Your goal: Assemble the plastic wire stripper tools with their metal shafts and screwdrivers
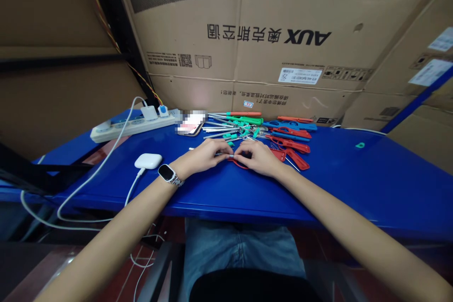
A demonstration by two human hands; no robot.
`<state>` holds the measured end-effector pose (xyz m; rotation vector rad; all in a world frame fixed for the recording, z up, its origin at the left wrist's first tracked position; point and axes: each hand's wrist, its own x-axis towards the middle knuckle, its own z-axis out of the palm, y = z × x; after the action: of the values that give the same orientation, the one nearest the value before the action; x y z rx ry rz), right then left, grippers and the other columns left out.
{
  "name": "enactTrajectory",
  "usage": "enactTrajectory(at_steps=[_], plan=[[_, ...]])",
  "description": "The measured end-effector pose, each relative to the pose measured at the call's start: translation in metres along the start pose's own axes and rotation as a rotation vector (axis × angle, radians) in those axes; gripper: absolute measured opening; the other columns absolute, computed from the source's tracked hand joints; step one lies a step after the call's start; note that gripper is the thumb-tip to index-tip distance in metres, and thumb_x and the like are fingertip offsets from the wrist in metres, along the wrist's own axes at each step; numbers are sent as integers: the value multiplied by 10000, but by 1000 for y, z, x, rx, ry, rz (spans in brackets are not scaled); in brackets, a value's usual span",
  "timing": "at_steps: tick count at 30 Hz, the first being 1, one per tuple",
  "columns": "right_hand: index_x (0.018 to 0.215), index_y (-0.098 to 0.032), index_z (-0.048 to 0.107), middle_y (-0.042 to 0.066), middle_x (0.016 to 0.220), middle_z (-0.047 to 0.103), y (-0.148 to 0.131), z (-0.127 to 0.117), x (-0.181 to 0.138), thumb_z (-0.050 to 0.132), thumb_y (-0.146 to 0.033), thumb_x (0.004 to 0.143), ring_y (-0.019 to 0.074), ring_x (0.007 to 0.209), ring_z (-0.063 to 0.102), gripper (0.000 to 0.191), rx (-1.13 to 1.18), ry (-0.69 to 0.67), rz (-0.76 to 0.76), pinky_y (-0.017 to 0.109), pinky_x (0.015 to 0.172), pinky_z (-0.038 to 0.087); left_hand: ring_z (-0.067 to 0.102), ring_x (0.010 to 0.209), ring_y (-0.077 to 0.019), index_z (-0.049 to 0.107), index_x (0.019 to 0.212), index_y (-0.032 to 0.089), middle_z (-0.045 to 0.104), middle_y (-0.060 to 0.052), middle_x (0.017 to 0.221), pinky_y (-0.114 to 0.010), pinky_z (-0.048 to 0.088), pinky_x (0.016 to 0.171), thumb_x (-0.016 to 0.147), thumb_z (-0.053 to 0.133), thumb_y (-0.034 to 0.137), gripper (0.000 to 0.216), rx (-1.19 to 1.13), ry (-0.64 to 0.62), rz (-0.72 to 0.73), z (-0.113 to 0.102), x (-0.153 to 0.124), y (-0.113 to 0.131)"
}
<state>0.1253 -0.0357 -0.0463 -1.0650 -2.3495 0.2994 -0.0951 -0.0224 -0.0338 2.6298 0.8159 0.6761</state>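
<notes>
My left hand (205, 155) and my right hand (258, 157) meet at the middle of the blue table (354, 184), fingertips almost touching. Both pinch a thin metal rod (226, 154) that runs between them. A red plastic piece (238, 164) lies under my right fingers. Just behind the hands lies a heap of small tools: red handles (292, 144), blue handles (290, 125), green handles (244, 120) and several bare metal shafts (219, 128). A smartwatch (166, 172) sits on my left wrist.
A white power strip (130, 126) lies at the back left with plugs and white cables trailing off the table edge. A white earbud case (148, 161) is left of my hands, a phone (191, 126) behind them. A small green part (360, 145) lies far right. Cardboard boxes (269, 33) wall the back.
</notes>
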Motion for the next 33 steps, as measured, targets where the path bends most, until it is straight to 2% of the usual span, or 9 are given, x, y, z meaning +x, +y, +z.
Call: enactTrajectory(at_steps=[5,11,22,33], plan=[[812,-200,738,13,789,697,1,2,1,664,-229,879,134,749,579,104,33,18,45,246,665,368,658,891,-182,702,961,157,717,-61,962,-293,482,820,934,591,193,119,19,39,-10,4,2,-3],[818,-176,730,-3,720,643,4,4,1,668,-166,828,108,649,541,63,78,14,41,237,646,381,648,835,-166,706,951,163,708,-42,904,-265,478,770,922,613,189,102,9,16,-19,8,2,-4],[832,-169,740,-1,715,630,4,4,1,622,-91,779,110,647,541,152,75,14,61,235,637,393,664,921,-178,735,1046,164,700,-83,1009,-296,502,861,952,528,136,229,2,-21,42,7,-2,-6],[803,-158,733,2,705,645,5,8,2,610,-64,753,107,624,546,162,121,33,64,233,630,413,661,895,-177,746,966,172,670,-75,1003,-293,510,839,939,514,108,242,131,-50,62,11,-4,-6]])
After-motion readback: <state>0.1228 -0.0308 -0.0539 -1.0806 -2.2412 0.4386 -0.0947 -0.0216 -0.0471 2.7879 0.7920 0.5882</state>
